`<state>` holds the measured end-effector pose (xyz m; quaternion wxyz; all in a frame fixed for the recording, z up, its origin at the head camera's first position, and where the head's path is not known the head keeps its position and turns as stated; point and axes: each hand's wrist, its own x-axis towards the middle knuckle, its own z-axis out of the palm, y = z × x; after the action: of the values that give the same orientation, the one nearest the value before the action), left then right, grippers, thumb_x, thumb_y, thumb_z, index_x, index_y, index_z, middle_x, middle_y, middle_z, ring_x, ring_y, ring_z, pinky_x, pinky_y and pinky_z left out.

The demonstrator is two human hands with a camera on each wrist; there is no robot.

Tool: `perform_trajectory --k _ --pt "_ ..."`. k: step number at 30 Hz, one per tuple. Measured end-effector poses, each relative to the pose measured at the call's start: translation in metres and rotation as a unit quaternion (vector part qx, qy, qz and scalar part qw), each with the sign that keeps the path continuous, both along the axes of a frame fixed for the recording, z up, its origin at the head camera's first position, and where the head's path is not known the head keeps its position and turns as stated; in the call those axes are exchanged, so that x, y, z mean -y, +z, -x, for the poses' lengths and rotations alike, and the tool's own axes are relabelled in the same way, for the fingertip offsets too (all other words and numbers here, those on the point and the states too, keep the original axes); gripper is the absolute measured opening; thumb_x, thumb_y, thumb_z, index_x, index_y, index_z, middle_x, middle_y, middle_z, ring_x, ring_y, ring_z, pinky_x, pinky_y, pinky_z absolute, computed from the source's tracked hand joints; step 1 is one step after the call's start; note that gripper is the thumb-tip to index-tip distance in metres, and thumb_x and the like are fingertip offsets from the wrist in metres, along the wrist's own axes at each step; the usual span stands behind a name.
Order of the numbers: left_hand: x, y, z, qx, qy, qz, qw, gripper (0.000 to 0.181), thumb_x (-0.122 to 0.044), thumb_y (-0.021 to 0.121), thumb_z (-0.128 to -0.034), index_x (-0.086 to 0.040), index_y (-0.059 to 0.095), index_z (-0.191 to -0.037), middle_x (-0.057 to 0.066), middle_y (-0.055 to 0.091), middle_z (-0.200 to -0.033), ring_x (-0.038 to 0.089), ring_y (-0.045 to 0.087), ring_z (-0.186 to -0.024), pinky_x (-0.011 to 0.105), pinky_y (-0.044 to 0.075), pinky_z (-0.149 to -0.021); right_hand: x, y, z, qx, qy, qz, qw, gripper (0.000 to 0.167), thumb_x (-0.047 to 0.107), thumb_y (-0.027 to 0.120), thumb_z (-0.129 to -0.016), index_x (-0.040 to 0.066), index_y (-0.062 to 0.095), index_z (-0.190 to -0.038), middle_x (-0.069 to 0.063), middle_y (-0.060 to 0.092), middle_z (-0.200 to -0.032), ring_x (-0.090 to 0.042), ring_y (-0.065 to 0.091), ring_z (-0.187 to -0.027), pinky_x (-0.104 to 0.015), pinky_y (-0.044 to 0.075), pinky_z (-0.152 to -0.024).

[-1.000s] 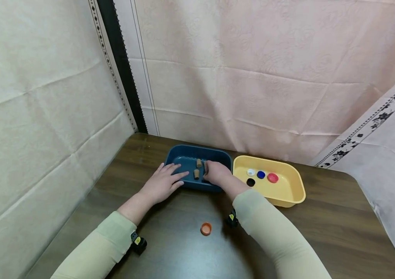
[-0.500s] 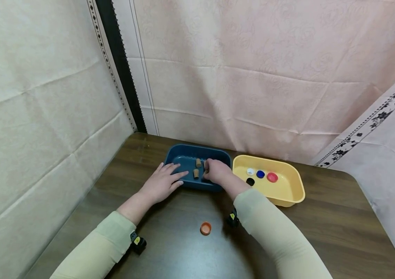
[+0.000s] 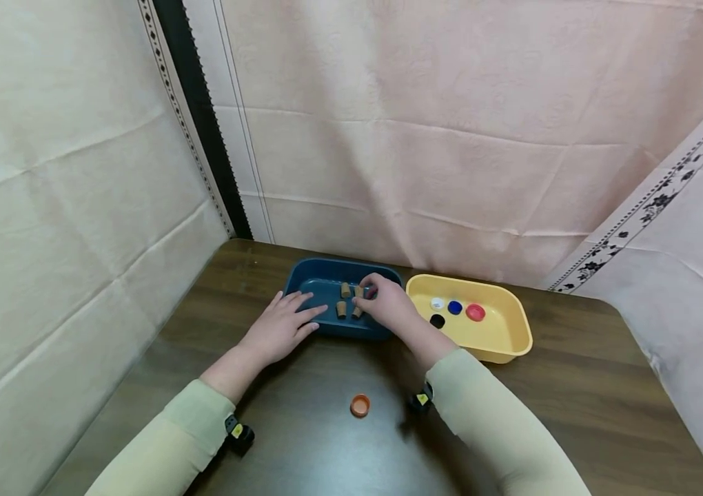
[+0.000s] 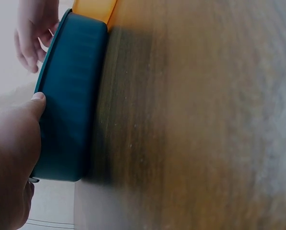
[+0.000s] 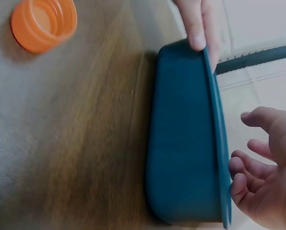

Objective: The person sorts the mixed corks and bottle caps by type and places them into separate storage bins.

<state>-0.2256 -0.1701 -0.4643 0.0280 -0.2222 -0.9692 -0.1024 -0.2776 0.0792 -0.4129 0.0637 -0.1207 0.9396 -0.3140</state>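
Note:
Several brown cork stoppers point(image 3: 342, 310) stand in a dark blue tray point(image 3: 351, 330) in the head view. My left hand point(image 3: 273, 331) lies at the tray's left end with spread fingers. In the left wrist view its thumb point(image 4: 37, 100) touches the rim. Over the right part of the tray hovers my right hand point(image 3: 389, 303), thumb and forefinger parted above the corks. Nothing sits between its fingers in the right wrist view, where the tray wall point(image 5: 184, 134) hides the corks. An orange bottle cap point(image 3: 360, 406) lies on the table in front.
To the right stands a yellow tray point(image 3: 503, 337) close beside the blue one. It holds a white cap point(image 3: 437, 303), a blue cap point(image 3: 455, 307), a red cap point(image 3: 475, 313) and a black cap point(image 3: 437, 321). Cloth-covered walls point(image 3: 451, 138) rise behind the wooden table point(image 3: 289, 427).
My right hand has lifted slightly and its fingers have spread from a pinch, leaving corks beneath it in view. The left hand stays in place. The head view has shifted a little.

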Motion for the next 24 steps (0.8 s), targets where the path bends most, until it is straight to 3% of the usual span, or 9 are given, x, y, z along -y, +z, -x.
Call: perform_trajectory --k 5,12,18,24 --pt "0.0 -0.001 0.001 0.001 0.002 0.003 1.0 0.048 -0.05 0.04 -0.1046 -0.036 0.043 -0.15 0.008 0.036 -0.158 0.033 0.027 -0.146 0.057 0.011 -0.119 -0.006 0.004 -0.018 -0.02 -0.008 0.057 0.9981 0.039 0.041 0.07 -0.092 0.018 0.062 -0.123 0.001 0.063 -0.101 -0.019 0.058 -0.082 -0.031 0.053 -0.068" --pt "0.001 -0.001 0.001 -0.003 -0.002 -0.001 1.0 0.047 -0.049 0.042 -0.1046 -0.035 0.044 -0.15 0.008 0.036 -0.157 0.033 0.027 -0.147 0.057 0.011 -0.119 -0.018 0.004 -0.048 -0.022 -0.009 0.121 0.9924 0.032 0.036 0.072 -0.092 0.023 0.063 -0.119 0.003 0.063 -0.097 -0.018 0.058 -0.084 -0.03 0.053 -0.068" --pt "0.001 -0.001 0.0 -0.001 -0.002 -0.004 1.0 0.047 -0.048 0.044 -0.1043 -0.035 0.045 -0.149 0.008 0.037 -0.157 0.033 0.027 -0.146 0.057 0.01 -0.119 -0.028 -0.002 -0.075 0.001 -0.008 0.135 0.9908 0.032 0.035 0.074 -0.091 0.027 0.063 -0.119 0.004 0.062 -0.096 -0.02 0.057 -0.084 -0.032 0.052 -0.067" --pt "0.0 -0.002 0.001 -0.002 -0.003 -0.005 1.0 0.047 -0.047 0.044 -0.1044 -0.034 0.046 -0.149 0.009 0.037 -0.157 0.034 0.027 -0.146 0.057 0.009 -0.119 -0.04 -0.016 -0.095 0.014 0.002 0.132 0.9912 0.037 0.037 0.075 -0.09 0.022 0.063 -0.121 0.004 0.062 -0.095 -0.018 0.057 -0.085 -0.031 0.053 -0.068"
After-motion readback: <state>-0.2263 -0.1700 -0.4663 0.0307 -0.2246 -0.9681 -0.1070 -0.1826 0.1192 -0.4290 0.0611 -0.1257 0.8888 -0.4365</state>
